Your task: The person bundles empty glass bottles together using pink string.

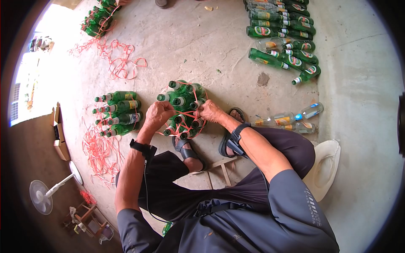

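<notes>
A bundle of several green glass bottles (pixel 184 101) stands on the concrete floor in front of me, wound with red plastic string (pixel 188 114). My left hand (pixel 158 114) is closed on the string at the bundle's left side. My right hand (pixel 209 111) grips the string at the bundle's right side, pressed against the bottles. Both wrists wear black bands. I sit low on a small wooden stool (pixel 219 168) with my sandalled feet just behind the bundle.
A tied bundle of green bottles (pixel 118 113) lies to the left beside heaps of loose red string (pixel 99 149). Rows of loose bottles (pixel 282 38) lie at the upper right, a few clear ones (pixel 291 119) nearer. A pale hat (pixel 325 168) lies right; a fan (pixel 42 196) stands lower left.
</notes>
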### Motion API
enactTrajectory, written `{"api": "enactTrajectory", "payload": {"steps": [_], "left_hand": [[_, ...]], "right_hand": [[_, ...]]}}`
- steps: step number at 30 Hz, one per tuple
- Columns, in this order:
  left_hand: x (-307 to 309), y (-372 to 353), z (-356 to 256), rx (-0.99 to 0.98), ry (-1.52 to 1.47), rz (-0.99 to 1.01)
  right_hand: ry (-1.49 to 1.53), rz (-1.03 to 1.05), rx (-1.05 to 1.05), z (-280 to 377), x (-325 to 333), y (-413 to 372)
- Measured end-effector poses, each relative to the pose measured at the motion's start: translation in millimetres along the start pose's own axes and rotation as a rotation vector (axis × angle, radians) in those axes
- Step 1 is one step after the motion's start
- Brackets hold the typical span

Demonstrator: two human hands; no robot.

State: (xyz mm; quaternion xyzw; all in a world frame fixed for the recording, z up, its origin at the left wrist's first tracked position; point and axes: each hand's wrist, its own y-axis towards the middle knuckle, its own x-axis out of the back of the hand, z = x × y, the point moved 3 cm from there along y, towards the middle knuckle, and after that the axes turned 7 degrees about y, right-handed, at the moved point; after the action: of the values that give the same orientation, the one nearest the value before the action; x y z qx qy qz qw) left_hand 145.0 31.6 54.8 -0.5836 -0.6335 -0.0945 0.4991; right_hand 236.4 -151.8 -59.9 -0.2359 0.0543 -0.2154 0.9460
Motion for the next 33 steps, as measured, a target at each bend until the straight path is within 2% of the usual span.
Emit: {"api": "enactTrajectory", "payload": {"steps": [4,7,9,10,12,13,15,16,17,19,21,22,23,25,27,29,30,32,33], "left_hand": [[-6.7,4.4,-1.1,0.017,0.011,-0.055],[-8.8,1.8,-7.8,0.069,-0.099,-0.060],[-13.7,-3.7,-9.9,0.148,-0.480,0.002],[-16.7,-4.2,-8.7,0.147,-0.479,0.004],[-26.0,-2.7,-4.1,0.197,-0.803,-0.041],[-29.5,-1.0,-3.8,0.196,-0.804,-0.040],[-35.9,1.2,1.8,0.372,-1.065,-0.226],[-38.7,1.7,4.1,0.456,-1.129,-0.211],[-42.2,1.5,3.5,0.455,-1.130,-0.209],[-48.3,-5.6,-1.9,0.573,-1.437,-0.312],[-47.9,-9.8,1.2,0.542,-1.486,-0.234],[-48.2,-11.6,0.9,0.511,-1.534,-0.158],[-50.1,-14.8,1.0,0.511,-1.534,-0.161],[-43.3,-19.9,-14.1,0.365,-1.329,-0.184],[-45.9,-19.3,-7.3,0.344,-1.288,-0.178],[-39.1,-22.3,-13.1,0.219,-0.891,-0.205],[-39.9,-21.6,-11.8,0.218,-0.891,-0.205],[-36.9,-19.0,-11.6,0.099,-0.453,-0.287],[-35.4,-18.9,-14.6,0.099,-0.454,-0.289]], "right_hand": [[0.033,0.012,-0.014,-4.2,-0.4,0.3],[0.087,-0.008,0.000,-8.3,-1.6,2.0],[0.130,-0.024,-0.064,-13.2,-0.8,3.1],[0.131,-0.026,-0.065,-22.9,1.9,6.5],[-0.710,0.173,0.710,-13.7,0.5,0.3],[-0.711,0.173,0.709,-13.4,3.2,-4.6],[-0.453,0.250,0.353,-21.6,8.9,-10.1],[-0.456,0.249,0.352,-29.0,9.7,-7.8],[-0.343,0.227,0.394,-34.1,9.5,-5.5],[-0.228,0.204,0.436,-19.8,11.2,-10.9],[0.281,0.168,-0.186,-22.6,16.5,-15.9],[0.281,0.169,-0.186,-21.0,16.7,-17.3],[0.292,0.165,-0.216,-18.5,16.6,-19.5],[0.300,0.163,-0.244,-11.4,15.9,-23.6],[0.317,0.147,-0.232,-5.4,16.4,-28.0],[0.316,0.153,-0.238,-11.0,16.5,-25.8],[0.314,0.159,-0.246,-11.9,16.8,-25.5],[0.313,0.140,-0.263,-14.3,17.6,-26.3],[0.312,0.120,-0.279,-15.1,18.3,-26.5]]}}
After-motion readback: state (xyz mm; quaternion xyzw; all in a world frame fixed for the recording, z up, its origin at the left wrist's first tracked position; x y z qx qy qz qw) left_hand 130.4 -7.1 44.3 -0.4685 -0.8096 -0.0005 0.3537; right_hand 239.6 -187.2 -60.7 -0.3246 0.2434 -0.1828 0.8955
